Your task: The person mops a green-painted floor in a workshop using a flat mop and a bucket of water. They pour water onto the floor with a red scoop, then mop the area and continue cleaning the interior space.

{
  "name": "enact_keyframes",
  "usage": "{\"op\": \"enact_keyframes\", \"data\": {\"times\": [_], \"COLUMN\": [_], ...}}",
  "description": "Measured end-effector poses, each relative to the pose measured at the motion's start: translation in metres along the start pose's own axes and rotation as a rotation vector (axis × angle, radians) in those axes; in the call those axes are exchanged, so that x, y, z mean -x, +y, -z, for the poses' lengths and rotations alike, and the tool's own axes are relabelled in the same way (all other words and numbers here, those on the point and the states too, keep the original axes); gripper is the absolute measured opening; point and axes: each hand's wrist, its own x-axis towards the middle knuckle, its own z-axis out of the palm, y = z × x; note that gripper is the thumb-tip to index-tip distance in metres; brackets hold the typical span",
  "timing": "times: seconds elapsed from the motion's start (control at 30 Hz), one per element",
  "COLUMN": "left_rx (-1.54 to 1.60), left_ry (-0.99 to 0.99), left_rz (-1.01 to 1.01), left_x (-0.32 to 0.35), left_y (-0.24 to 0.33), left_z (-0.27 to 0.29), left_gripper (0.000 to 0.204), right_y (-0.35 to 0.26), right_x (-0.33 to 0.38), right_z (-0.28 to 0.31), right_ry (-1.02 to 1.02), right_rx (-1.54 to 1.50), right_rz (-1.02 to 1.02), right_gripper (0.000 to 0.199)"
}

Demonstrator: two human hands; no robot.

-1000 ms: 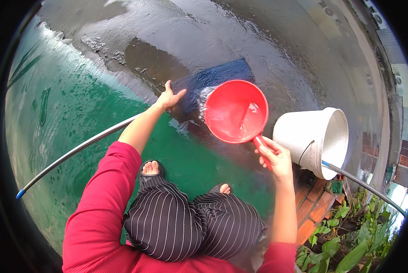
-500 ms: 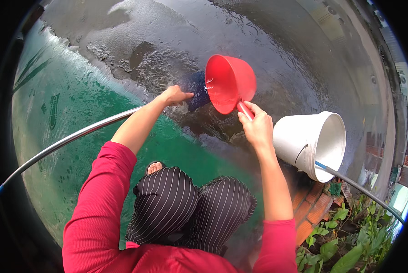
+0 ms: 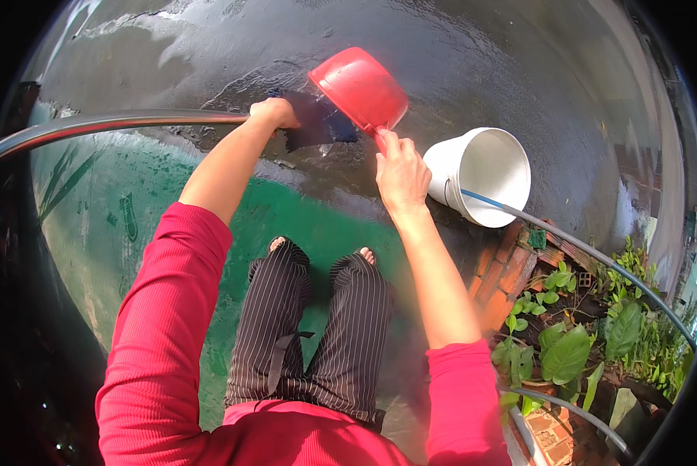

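My right hand (image 3: 403, 169) is closed around the handle of a red plastic water dipper (image 3: 365, 85). The dipper is tipped over with its mouth to the left, and water runs down beside a dark blue head (image 3: 308, 128). That head is at the end of a long shiny metal pole (image 3: 142, 119), which looks like a broom or similar floor tool; its exact kind is unclear. My left hand (image 3: 277, 114) is closed near where pole and head meet, its fingers partly hidden. Right of the dipper, a white bucket (image 3: 445, 167) leans or lies tilted, its mouth toward the right.
A hose (image 3: 589, 248) with a blue end reaches into the bucket. Wet grey ground (image 3: 472, 62) borders a green painted floor (image 3: 278, 210). To the right are a brick edging (image 3: 504, 268) and a bed of leafy plants (image 3: 570, 353). My feet are on the green floor.
The dipper has tipped further, hiding its inside, and water now falls by the blue head. The pole has swung upward in view. My legs have straightened from a crouch.
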Motion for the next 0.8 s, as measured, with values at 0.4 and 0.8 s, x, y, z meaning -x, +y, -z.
{"op": "enact_keyframes", "data": {"times": [0.4, 0.8], "left_rx": [-0.263, -0.507], "left_ry": [-0.034, 0.164], "left_rz": [-0.012, -0.060], "left_x": [0.137, 0.197], "left_y": [0.030, 0.012], "left_z": [0.113, 0.127], "left_gripper": [0.052, 0.035], "right_y": [0.155, 0.096], "right_x": [0.050, 0.204], "right_z": [0.196, 0.228], "right_ry": [-0.120, -0.354], "right_rx": [0.276, 0.114], "right_rz": [-0.726, -0.844], "right_gripper": [0.041, 0.021]}}
